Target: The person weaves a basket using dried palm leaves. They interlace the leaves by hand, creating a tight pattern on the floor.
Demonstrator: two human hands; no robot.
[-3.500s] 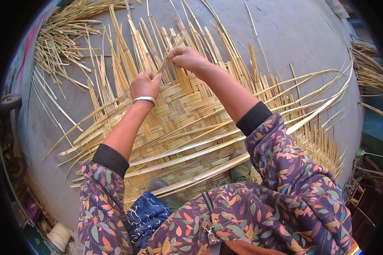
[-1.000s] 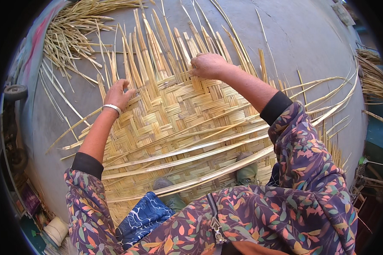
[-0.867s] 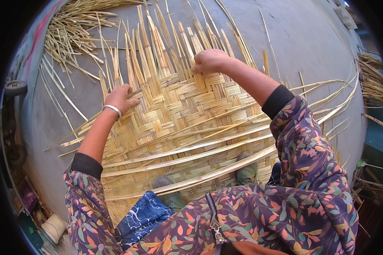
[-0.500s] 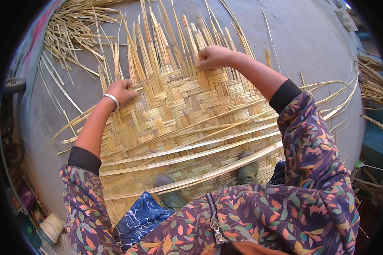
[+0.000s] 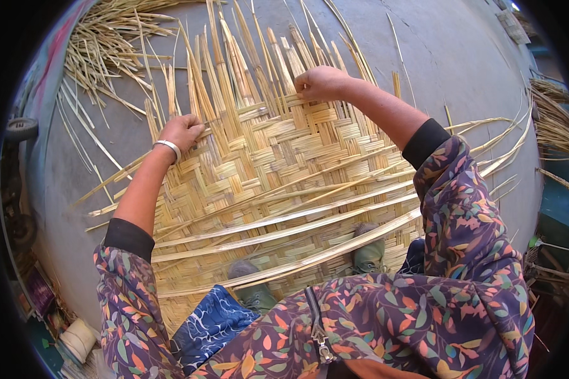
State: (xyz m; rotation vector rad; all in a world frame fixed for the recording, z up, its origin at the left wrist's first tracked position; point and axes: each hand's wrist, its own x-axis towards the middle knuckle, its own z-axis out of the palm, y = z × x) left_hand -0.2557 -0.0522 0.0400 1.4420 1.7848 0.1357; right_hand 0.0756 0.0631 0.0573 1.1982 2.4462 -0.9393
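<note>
A large woven mat [image 5: 278, 170] of flat pale bamboo strips lies on the grey concrete floor in front of me. Loose upright strips [image 5: 240, 57] stick out of its far edge. My left hand [image 5: 182, 131], with a white bangle on the wrist, presses on the mat's left edge and grips a strip end there. My right hand [image 5: 319, 82] is closed on a strip at the far edge of the woven part. Several long strips [image 5: 310, 215] run across the mat toward the right. My two shoes [image 5: 368, 252] stand on the near part of the mat.
A heap of loose strips [image 5: 107, 44] lies at the far left on the floor. More bundles [image 5: 553, 120] lie at the right edge. A dark wheel [image 5: 20, 129] and clutter sit along the left rim. Bare concrete [image 5: 449, 69] spreads at the far right.
My left hand has moved from the mat's middle out to its left edge. My right hand has shifted slightly right along the far edge. The view has tilted closer to the mat.
</note>
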